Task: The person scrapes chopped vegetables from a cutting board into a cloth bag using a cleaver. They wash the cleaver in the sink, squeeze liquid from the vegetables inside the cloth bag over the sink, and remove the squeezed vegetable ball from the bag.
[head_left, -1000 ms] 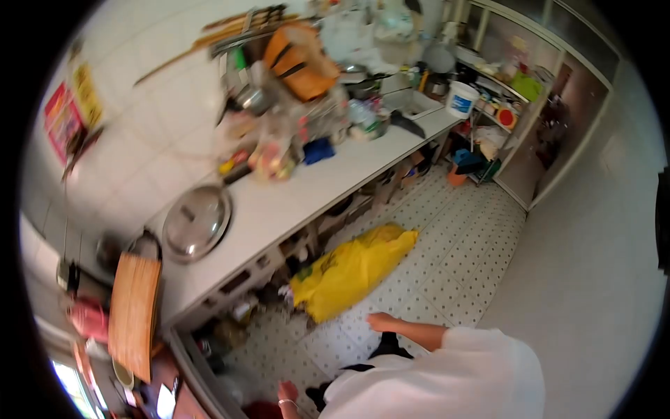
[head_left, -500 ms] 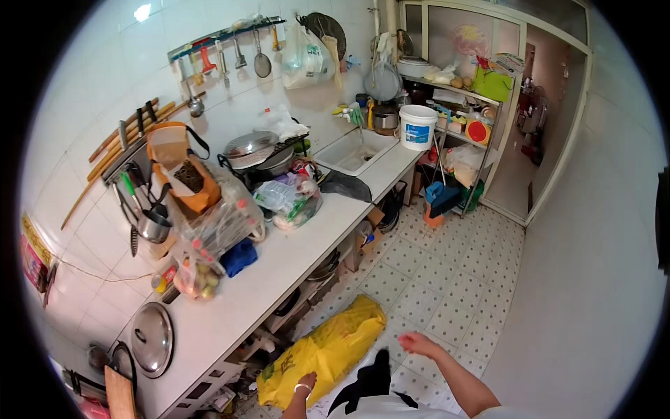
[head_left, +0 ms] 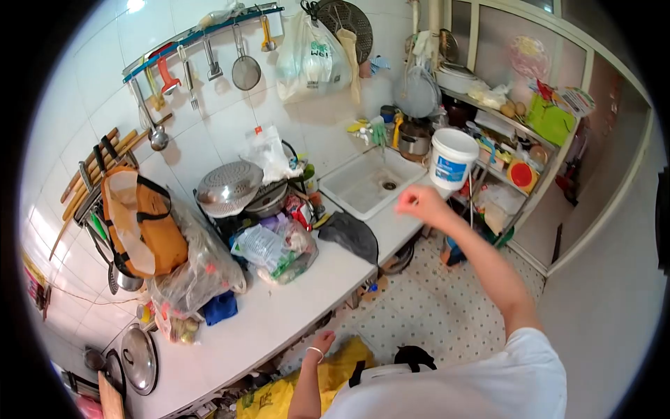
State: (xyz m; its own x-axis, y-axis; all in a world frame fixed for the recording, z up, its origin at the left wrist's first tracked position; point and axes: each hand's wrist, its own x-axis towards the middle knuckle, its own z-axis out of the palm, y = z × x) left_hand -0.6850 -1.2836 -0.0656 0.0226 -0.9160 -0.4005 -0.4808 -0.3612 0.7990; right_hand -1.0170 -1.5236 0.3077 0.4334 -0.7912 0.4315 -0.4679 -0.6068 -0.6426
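Observation:
My right hand (head_left: pixel 424 203) is stretched forward at the sink's front right corner in view, fingers curled in, with nothing visible in them. Behind it are the white sink (head_left: pixel 363 213) with a tap and, to the right, a white bucket (head_left: pixel 453 150) with a blue label. I cannot tell whether the hand touches anything. My left hand (head_left: pixel 323 342), a white bracelet at its wrist, hangs by the counter's front edge with its fingers loosely curled and nothing seen in them. Below it a yellow plastic bag (head_left: pixel 279 394) lies on the floor.
The long counter (head_left: pixel 272 314) carries plastic bags (head_left: pixel 276 248), a dark grey cloth (head_left: pixel 349 236), an orange bag (head_left: pixel 143 223) and a pan lid (head_left: pixel 139 358). Utensils hang from a wall rack (head_left: pixel 202 35). A crowded metal shelf (head_left: pixel 506 192) stands by the doorway at right.
The view has moved toward the counter and sink. My right hand has risen from low over the floor to in front of the sink. My left hand has moved forward past the yellow bag.

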